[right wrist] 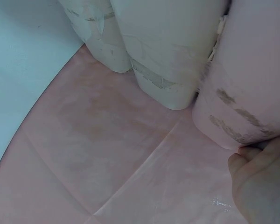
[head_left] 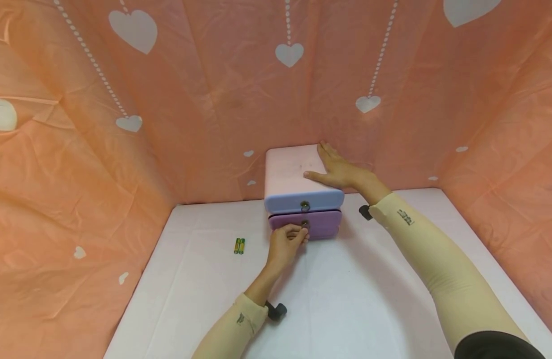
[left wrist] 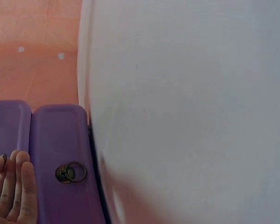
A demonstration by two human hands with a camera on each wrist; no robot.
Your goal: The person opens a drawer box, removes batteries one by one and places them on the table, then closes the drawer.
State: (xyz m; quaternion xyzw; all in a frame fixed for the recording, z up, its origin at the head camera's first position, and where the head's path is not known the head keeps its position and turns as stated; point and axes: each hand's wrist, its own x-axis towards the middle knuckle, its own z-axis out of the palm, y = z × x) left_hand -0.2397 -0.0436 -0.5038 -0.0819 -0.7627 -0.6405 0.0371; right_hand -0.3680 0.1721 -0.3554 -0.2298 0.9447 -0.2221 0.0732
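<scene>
Progress is judged early: the purple lower drawer [head_left: 305, 224] of the small drawer box [head_left: 294, 172] on the worktop [head_left: 347, 279] is still closed, its ring pull [head_left: 305, 224] pinched by the left hand [head_left: 286, 244], while the box top is pressed by the flat, spread right hand [head_left: 341, 172].

1. I am standing over a white table [head_left: 356, 294] that is stretching from my body back to the orange heart-patterned backdrop.
2. A small drawer chest [head_left: 288, 172] is sitting directly on the table at its far edge, against the backdrop, with its pink top facing up and its blue and purple drawer fronts facing me.
3. Two small yellow-green batteries [head_left: 239, 246] are lying side by side, touching each other, on the table to the left of the chest and a little nearer to me.
4. The tabletop is showing faint fold creases running across its white cover.
</scene>
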